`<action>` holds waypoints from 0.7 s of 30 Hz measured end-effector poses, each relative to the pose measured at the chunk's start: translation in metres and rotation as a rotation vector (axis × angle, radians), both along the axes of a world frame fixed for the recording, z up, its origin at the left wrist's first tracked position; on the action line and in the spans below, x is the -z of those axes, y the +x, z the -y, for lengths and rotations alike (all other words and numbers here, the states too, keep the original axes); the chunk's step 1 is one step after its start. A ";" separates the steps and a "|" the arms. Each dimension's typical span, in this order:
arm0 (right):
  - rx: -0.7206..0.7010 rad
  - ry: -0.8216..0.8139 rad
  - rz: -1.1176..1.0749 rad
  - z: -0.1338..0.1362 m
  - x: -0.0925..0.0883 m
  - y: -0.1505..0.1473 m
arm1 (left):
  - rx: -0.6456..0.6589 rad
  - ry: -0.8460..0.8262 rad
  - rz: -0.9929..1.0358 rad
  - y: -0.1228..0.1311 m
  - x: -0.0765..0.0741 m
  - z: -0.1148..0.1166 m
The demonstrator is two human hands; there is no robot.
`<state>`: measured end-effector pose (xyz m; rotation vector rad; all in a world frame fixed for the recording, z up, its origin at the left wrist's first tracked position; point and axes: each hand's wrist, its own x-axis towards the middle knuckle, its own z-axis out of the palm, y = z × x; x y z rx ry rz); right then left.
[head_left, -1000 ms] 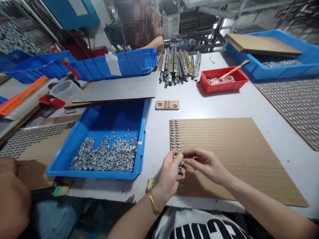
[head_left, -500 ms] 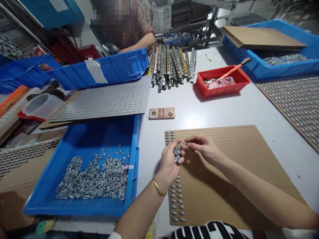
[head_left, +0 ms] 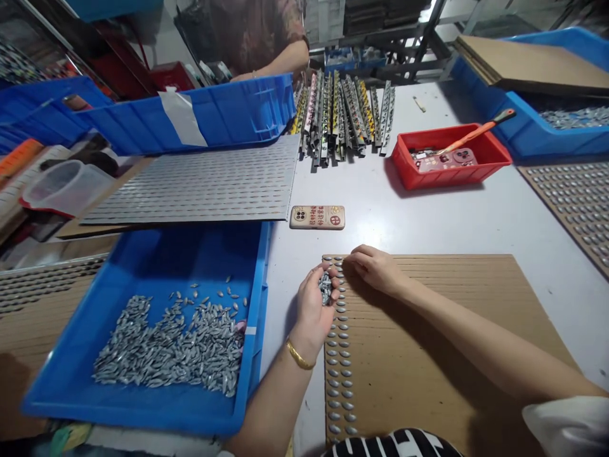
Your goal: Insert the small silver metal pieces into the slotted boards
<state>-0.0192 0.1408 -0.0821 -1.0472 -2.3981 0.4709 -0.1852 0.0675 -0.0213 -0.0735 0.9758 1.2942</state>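
Observation:
A pile of small silver oval metal pieces (head_left: 325,289) lies cupped in my left hand (head_left: 314,301), held over the left edge of a slotted cardboard sheet (head_left: 438,343). Two columns of the same silver pieces (head_left: 339,372) stand along that edge of the sheet. My right hand (head_left: 375,270) has its fingers pinched together at the sheet's top left, just right of the columns. Whatever is between those fingertips is hidden. At the left, a blue bin (head_left: 257,355) contains many loose silver pieces (head_left: 176,346).
A filled sheet (head_left: 200,184) rests across the blue bin. A phone-shaped patterned case (head_left: 317,218) lies on the white table. Behind are bundled strips (head_left: 337,117), a red tray (head_left: 451,178) with an orange-handled tool, and a co-worker's arm (head_left: 280,60). Another filled sheet (head_left: 580,209) lies right.
My right hand has moved from beside the left palm to the sheet's top left edge. My left hand has shifted slightly left. The camera view has shifted a little.

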 end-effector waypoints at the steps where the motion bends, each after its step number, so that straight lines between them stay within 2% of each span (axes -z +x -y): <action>1: -0.006 0.015 0.024 -0.001 0.001 0.000 | 0.004 0.002 0.000 0.001 0.000 0.000; 8: -0.058 0.037 0.133 -0.004 0.002 0.003 | 0.045 -0.044 0.007 0.005 0.008 -0.001; 13: -0.070 -0.007 0.126 -0.007 -0.001 0.003 | 0.115 0.000 -0.094 0.008 0.016 0.002; 17: -0.039 -0.121 -0.030 -0.004 -0.012 0.004 | 0.163 0.020 -0.131 0.010 0.014 0.004; 21: -0.015 -0.304 -0.237 0.008 -0.036 0.003 | 0.172 0.036 -0.085 0.013 0.011 0.004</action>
